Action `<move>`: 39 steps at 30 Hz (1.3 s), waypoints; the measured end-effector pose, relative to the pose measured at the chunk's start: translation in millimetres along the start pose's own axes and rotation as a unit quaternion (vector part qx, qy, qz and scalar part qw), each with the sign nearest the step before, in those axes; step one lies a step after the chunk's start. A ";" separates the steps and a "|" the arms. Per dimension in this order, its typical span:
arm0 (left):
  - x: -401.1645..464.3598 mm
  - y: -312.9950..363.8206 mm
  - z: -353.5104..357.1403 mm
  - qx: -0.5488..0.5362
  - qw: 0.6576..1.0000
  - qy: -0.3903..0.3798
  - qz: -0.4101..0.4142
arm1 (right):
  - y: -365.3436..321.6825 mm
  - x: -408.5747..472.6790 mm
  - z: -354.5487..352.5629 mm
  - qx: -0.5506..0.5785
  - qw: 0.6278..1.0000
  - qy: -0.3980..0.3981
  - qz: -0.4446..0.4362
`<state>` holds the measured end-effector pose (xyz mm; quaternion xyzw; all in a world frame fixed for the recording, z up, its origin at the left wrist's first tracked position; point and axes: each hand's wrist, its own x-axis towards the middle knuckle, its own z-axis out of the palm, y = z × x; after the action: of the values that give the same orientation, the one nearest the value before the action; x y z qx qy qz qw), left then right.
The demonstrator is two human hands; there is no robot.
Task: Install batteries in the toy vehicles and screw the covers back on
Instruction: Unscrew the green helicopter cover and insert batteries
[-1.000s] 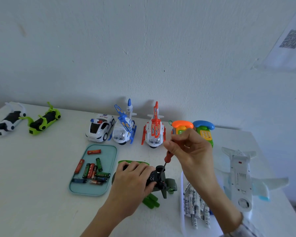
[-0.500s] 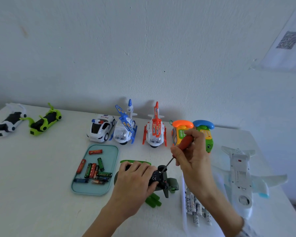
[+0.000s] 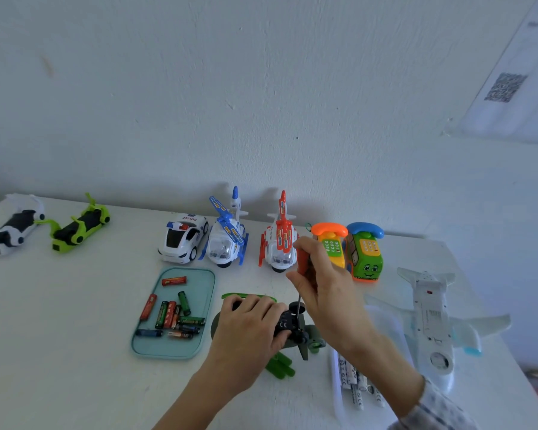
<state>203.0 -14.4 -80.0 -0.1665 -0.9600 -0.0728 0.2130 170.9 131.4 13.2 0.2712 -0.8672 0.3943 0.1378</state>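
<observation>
The left hand (image 3: 249,330), at lower centre of the frame, is curled over a dark green toy vehicle (image 3: 295,332) lying on the white table (image 3: 75,321), its black underside facing up. The fingers wrap the body and grasp it.

The right hand (image 3: 326,287), just right of centre, grasps a screwdriver (image 3: 302,274) with an orange-red handle. The fingers are clenched round the handle; the thin shaft runs almost straight down and its tip meets the toy's underside beside the left fingertips.

A teal tray (image 3: 199,346), left of the hands, holds loose batteries (image 3: 171,315) in red, green and dark casings. A clear tray with white batteries (image 3: 354,383) lies at lower right, partly under the right forearm.

Along the wall, at mid-frame, stand a police car (image 3: 184,237), a blue helicopter (image 3: 227,240), a red helicopter (image 3: 278,243) and two toy phones (image 3: 351,249). A white airplane (image 3: 432,321) lies belly-up at right. At far left lie a white vehicle (image 3: 13,225) and a lime vehicle (image 3: 80,225).
</observation>
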 end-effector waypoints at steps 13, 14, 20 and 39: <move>-0.6 -0.1 0.2 -0.006 1.000 0.004 -0.003 | 10.7 -9.7 4.7 0.074 0.986 0.122 0.083; -0.9 -0.3 0.8 -0.008 1.000 0.005 -0.003 | 14.2 -12.5 4.0 0.102 0.977 0.149 0.114; -1.6 -0.3 -0.7 -0.023 1.000 0.010 0.006 | 35.2 -31.0 -0.3 0.262 0.894 0.247 0.266; -4.2 -32.1 -19.4 -0.400 0.904 -0.035 -0.145 | 43.7 -54.1 6.1 0.310 0.832 0.302 0.346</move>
<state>202.8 -49.7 -66.6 -0.0993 -0.8706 -0.4748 0.0820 189.5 170.0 -42.0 -0.1507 -0.6515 0.7270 0.1560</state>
